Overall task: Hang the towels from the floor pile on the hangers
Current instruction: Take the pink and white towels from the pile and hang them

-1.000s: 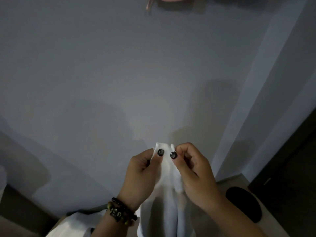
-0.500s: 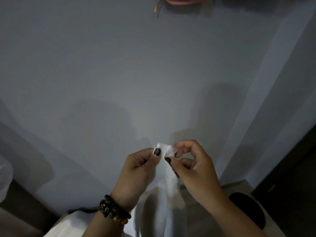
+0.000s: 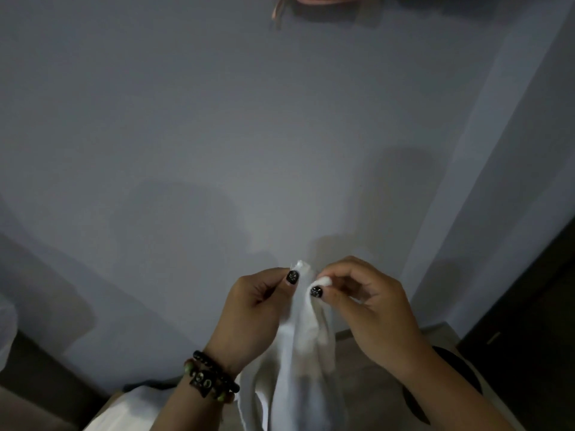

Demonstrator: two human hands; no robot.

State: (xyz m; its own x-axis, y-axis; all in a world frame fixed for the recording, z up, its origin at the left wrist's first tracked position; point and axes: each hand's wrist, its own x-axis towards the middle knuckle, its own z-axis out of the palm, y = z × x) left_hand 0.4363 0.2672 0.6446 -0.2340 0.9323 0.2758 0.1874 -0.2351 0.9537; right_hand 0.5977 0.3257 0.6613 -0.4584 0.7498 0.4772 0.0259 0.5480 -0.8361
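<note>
Working along the top edge of a white towel, both hands pinching it at chest height in front of the wall.

Left hand: thumb and forefinger pinch the towel's top corner, much as a second ago. Right hand: thumb pinches the neighbouring bit of hem; half a second ago its fingers were regripping, now they're spread a touch wider and it has shifted slightly right. I judge I'm hunting the second corner so the towel opens flat; not hung yet. Towel droops between my wrists toward the floor; more white cloth, likely the pile, lies low left. Room: bare wall ahead, open space left; wall corner and dark door crowd the right. Pink item at top edge, possibly hanging there; can't tell what it is.
</note>
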